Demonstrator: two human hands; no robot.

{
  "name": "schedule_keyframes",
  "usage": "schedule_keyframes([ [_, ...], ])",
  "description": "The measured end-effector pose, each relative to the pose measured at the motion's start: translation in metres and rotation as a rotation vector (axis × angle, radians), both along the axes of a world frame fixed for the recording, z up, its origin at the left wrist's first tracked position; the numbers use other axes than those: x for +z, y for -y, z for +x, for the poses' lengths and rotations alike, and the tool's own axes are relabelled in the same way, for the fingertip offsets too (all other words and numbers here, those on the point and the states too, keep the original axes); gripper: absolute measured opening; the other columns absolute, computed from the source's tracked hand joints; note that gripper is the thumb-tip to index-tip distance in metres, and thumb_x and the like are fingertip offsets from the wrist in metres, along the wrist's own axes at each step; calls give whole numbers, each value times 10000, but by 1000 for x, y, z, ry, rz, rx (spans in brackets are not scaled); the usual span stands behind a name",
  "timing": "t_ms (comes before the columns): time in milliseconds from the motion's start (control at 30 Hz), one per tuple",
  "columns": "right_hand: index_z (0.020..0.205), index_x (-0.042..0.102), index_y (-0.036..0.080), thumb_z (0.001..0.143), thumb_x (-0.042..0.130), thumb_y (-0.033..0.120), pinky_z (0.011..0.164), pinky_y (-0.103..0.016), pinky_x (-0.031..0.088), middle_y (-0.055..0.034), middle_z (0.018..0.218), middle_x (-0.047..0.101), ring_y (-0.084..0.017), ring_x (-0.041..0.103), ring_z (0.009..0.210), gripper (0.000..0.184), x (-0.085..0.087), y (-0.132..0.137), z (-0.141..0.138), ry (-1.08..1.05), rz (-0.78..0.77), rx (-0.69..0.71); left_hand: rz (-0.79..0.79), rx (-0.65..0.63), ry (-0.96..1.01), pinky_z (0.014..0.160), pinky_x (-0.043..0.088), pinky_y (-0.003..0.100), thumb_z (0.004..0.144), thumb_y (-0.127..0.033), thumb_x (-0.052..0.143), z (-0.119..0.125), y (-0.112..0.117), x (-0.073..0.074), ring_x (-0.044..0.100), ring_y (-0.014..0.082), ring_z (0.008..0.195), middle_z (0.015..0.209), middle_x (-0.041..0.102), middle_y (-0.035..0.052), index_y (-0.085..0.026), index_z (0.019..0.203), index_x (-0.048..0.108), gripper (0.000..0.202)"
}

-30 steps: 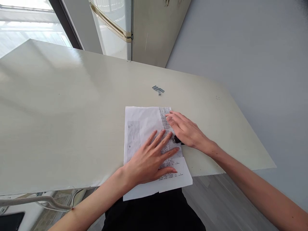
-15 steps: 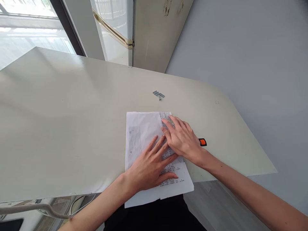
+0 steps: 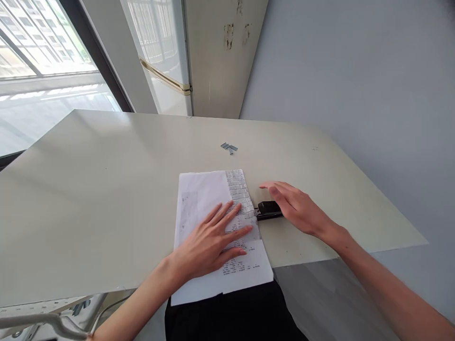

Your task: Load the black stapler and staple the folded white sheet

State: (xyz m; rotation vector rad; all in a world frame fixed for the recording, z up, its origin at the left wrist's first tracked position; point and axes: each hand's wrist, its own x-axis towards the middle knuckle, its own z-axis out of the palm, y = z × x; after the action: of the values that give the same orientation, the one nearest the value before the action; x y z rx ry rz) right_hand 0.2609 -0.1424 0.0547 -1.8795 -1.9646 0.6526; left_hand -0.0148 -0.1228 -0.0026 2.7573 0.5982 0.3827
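My left hand (image 3: 216, 237) lies flat with spread fingers on a stack of white paper sheets (image 3: 202, 192), partly printed and with a patterned strip along the right edge. At that edge sits a black stapler (image 3: 267, 209), its front end touching or just at the paper. My right hand (image 3: 298, 208) is over the stapler's rear part and hides it. Its fingers are stretched out toward the left, and it does not grip the stapler. Whether the palm touches the stapler cannot be seen.
Several grey staple strips (image 3: 229, 148) lie on the pale table (image 3: 117, 208) beyond the paper. The sheets overhang the table's front edge above my dark-clothed lap (image 3: 227, 317). A refrigerator (image 3: 220, 71) stands behind, and a grey wall (image 3: 348, 71) on the right.
My right hand has lifted off the paper and moved right, over the stapler, whose front now shows. My left hand stays on the sheets. The view has tilted up a little.
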Motion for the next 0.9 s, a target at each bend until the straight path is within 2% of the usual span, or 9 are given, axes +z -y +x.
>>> schedule_keyframes([
  [67, 1409, 609, 365, 1080, 324, 618, 1067, -474, 534, -26, 1462, 650, -291, 605, 1343, 504, -10, 16, 25, -55, -34, 49, 8, 12, -38, 1300, 260, 549, 1077, -550, 478, -4, -4, 0, 175, 338, 1604, 1755, 139, 13, -360, 1601, 438, 559],
  [133, 1430, 579, 382, 1046, 439, 626, 904, -422, 606, -31, 1456, 651, -296, 643, 1280, 476, -24, 30, 44, -102, -44, 65, 14, 28, -69, 1298, 267, 543, 1074, -560, 476, -7, -6, 0, 180, 329, 1605, 1754, 145, 19, -349, 1618, 407, 587],
  [200, 1400, 584, 378, 1022, 512, 610, 777, -389, 616, -42, 1403, 680, -297, 679, 1189, 449, -37, 39, 55, -150, -21, 26, 19, 45, -89, 1303, 258, 535, 1075, -566, 470, -10, -8, 0, 188, 317, 1607, 1752, 160, 12, -346, 1635, 369, 610],
  [333, 1331, 613, 355, 1022, 536, 570, 804, -398, 606, -46, 1299, 717, -284, 690, 1113, 385, -53, 47, 62, -281, 12, -55, 38, 73, -108, 1316, 223, 532, 1095, -525, 448, -13, -9, 3, 214, 293, 1605, 1743, 209, -9, -352, 1655, 310, 602],
  [533, 1313, 628, 339, 1013, 562, 544, 848, -406, 596, -54, 1290, 713, -287, 670, 1148, 369, -55, 47, 58, -363, 48, -81, 85, 114, -117, 1312, 239, 547, 1102, -504, 449, -9, -9, 9, 276, 282, 1590, 1717, 307, -9, -347, 1611, 411, 534],
  [633, 1325, 624, 332, 1014, 556, 540, 762, -379, 592, -62, 1292, 708, -285, 660, 1142, 380, -55, 47, 57, -374, 62, -80, 117, 148, -130, 1301, 263, 552, 1104, -509, 442, -6, -8, 12, 296, 282, 1582, 1698, 353, -2, -334, 1579, 468, 507],
  [733, 1299, 634, 324, 1009, 555, 551, 730, -368, 581, -62, 1291, 706, -280, 657, 1122, 377, -56, 47, 57, -377, 76, -84, 139, 172, -150, 1290, 289, 548, 1106, -510, 436, -4, -6, 13, 294, 282, 1582, 1695, 357, 7, -324, 1583, 464, 513],
  [900, 1299, 637, 324, 1010, 549, 568, 771, -377, 578, -55, 1273, 716, -271, 661, 1105, 388, -59, 48, 58, -376, 97, -75, 139, 205, -176, 1281, 297, 563, 1110, -489, 435, -6, -4, 16, 268, 293, 1587, 1700, 341, 13, -325, 1600, 435, 516],
])
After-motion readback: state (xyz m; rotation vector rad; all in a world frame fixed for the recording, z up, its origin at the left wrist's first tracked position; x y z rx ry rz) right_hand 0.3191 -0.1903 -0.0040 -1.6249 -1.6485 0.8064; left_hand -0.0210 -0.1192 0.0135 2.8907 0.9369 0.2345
